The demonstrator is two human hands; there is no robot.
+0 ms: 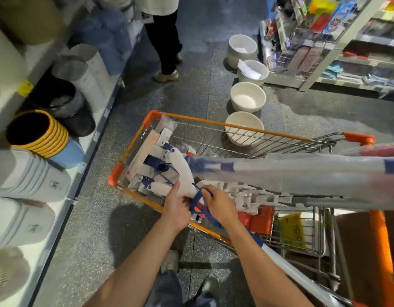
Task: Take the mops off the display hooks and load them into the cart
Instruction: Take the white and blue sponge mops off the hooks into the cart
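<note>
Shop aisle w/ speckled grey floor (98, 218), bins on the shelf at left, white basins (248, 96) beyond the cart (134, 196). I see both hands over the cart's near rim: left hand (176, 209) pinches a mop's white head (187, 180), right hand (220, 204) grips its blue joint (197, 199). More mops (291, 171) lie in the basket, wrapped handles sticking out right.

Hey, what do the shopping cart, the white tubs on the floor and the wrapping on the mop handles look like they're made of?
Shopping cart: bare metal wire grid, with orange rim and corner caps that look like plastic, smooth and solid-coloured. White tubs: probably moulded plastic, with matte, uniform walls; enamel cannot be ruled out. Wrapping on the mop handles: thin clear plastic film, translucent and glossy, the blue bands showing through.
</note>
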